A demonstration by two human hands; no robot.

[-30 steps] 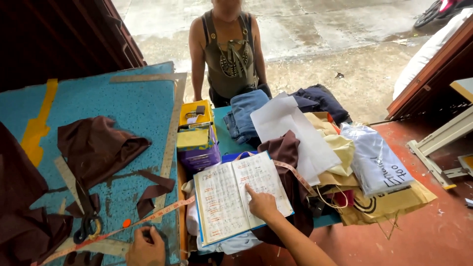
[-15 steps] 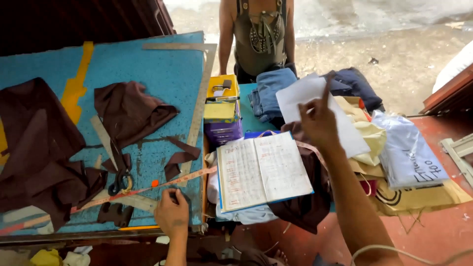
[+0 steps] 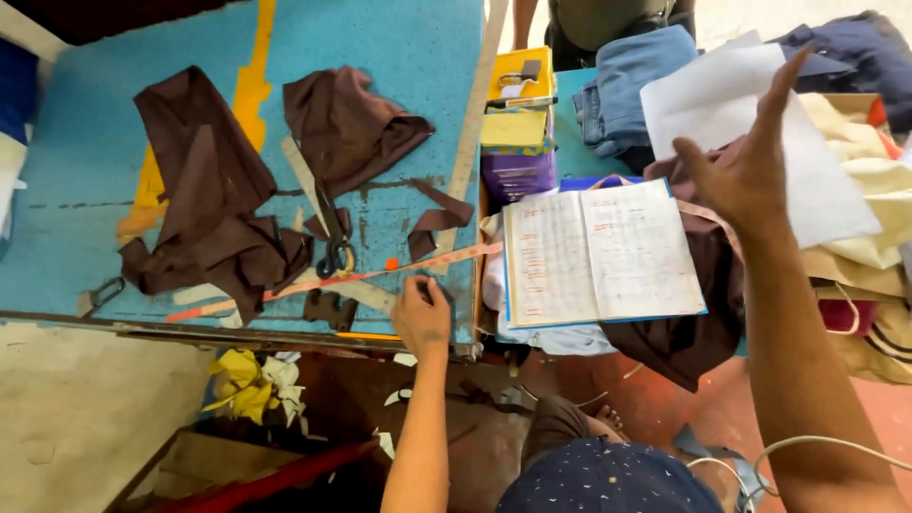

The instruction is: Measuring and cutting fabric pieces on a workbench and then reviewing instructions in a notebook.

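My left hand [image 3: 421,313] pressed closed on the blue desk [image 3: 399,57] by the measuring tape [image 3: 313,283], right hand [image 3: 750,161] spread wide, empty, above the open ledger [image 3: 598,252].

The left hand [image 3: 421,318] rests closed on the blue table [image 3: 399,57] at six o'clock. The right hand [image 3: 750,171], fingers spread, is raised at two o'clock above the open notebook [image 3: 603,252].

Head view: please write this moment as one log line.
left hand: on blue table | right hand: raised, open, above open notebook
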